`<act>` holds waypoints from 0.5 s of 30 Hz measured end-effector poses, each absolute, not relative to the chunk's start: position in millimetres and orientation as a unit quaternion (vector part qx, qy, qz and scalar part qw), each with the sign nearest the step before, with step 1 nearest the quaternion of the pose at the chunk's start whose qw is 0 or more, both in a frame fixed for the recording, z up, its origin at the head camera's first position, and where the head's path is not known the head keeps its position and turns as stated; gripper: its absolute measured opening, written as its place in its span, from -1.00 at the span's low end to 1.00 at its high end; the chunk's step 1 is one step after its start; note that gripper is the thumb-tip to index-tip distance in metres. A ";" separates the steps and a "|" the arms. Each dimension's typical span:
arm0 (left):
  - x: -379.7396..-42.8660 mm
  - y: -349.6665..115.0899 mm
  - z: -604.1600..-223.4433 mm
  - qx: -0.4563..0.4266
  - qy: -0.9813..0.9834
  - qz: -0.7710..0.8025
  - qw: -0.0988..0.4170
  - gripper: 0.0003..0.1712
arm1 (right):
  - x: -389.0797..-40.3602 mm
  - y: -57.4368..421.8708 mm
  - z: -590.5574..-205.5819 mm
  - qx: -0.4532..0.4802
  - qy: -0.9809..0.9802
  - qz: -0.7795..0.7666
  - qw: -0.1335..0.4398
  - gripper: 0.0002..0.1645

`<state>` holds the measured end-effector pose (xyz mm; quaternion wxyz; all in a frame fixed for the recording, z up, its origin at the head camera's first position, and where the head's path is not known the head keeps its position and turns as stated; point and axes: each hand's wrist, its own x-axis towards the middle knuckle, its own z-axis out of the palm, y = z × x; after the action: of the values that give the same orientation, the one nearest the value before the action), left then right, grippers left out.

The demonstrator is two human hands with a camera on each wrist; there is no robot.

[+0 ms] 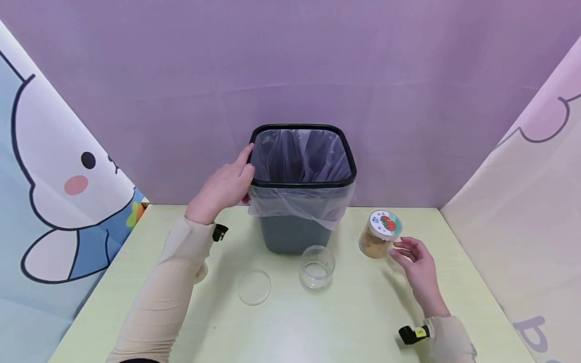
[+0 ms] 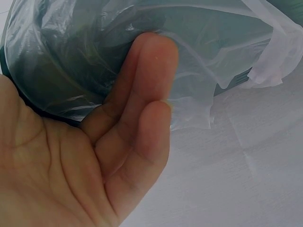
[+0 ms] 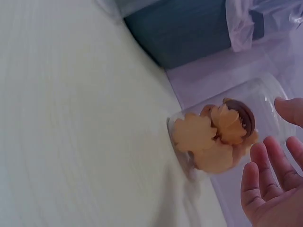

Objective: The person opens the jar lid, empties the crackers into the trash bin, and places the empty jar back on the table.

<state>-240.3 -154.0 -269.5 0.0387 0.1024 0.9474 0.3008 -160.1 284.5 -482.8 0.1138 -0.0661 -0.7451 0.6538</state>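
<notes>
Fingers of my right hand are released, just beside the lidded cookie jar, at their ten o'clock. My left hand rests unclenched on the lined wastebasket, at the jar's ten o'clock. Taking hold of the jar seems the step; it calls for curling thumb and fingers round it. Clear tub: the jar's eight o'clock.

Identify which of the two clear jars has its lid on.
The jar holding cookie-like pieces beside the right hand: its labelled lid sits on top, while the other jar, in front of the bin, is uncovered.
</notes>
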 end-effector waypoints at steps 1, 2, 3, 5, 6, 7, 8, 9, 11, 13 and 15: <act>-240.3 -153.8 -269.3 0.103 0.948 0.300 0.038 -0.28 | -160.7 286.0 -484.3 -0.069 -0.746 0.653 0.112 -0.40; -240.4 -153.7 -269.1 0.103 0.947 0.300 0.038 -0.28 | -161.3 287.1 -485.4 -0.070 -0.748 0.651 0.112 -0.39; -240.5 -153.6 -269.0 0.103 0.947 0.301 0.038 -0.28 | -162.1 288.1 -486.4 -0.070 -0.751 0.647 0.112 -0.37; -240.3 -153.4 -268.6 0.103 0.947 0.302 0.039 -0.28 | -163.8 289.4 -487.4 -0.070 -0.754 0.643 0.111 -0.33; -240.1 -153.3 -268.4 0.103 0.947 0.303 0.039 -0.28 | -164.6 289.5 -487.5 -0.070 -0.756 0.641 0.109 -0.31; -239.9 -153.3 -268.2 0.102 0.947 0.302 0.040 -0.28 | -165.4 289.6 -487.4 -0.071 -0.759 0.639 0.108 -0.28; -239.7 -153.2 -268.1 0.102 0.947 0.302 0.041 -0.28 | -166.1 289.3 -487.0 -0.073 -0.761 0.636 0.106 -0.26; -239.5 -153.1 -268.0 0.102 0.947 0.302 0.040 -0.28 | -167.0 289.1 -486.6 -0.074 -0.765 0.632 0.105 -0.25; -239.3 -153.0 -268.1 0.103 0.947 0.301 0.040 -0.28 | -168.8 288.1 -485.4 -0.078 -0.770 0.625 0.101 -0.22; -239.0 -153.1 -268.1 0.103 0.947 0.301 0.040 -0.29 | -171.0 287.7 -484.0 -0.076 -0.776 0.620 0.094 -0.19; -238.8 -153.2 -268.3 0.103 0.947 0.301 0.040 -0.28 | -173.3 287.3 -482.5 -0.071 -0.778 0.618 0.085 -0.15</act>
<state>-238.8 -153.2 -268.3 0.0401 0.1030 0.9471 0.3014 -173.3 287.3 -482.5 0.0847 -0.0706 -0.7785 0.6179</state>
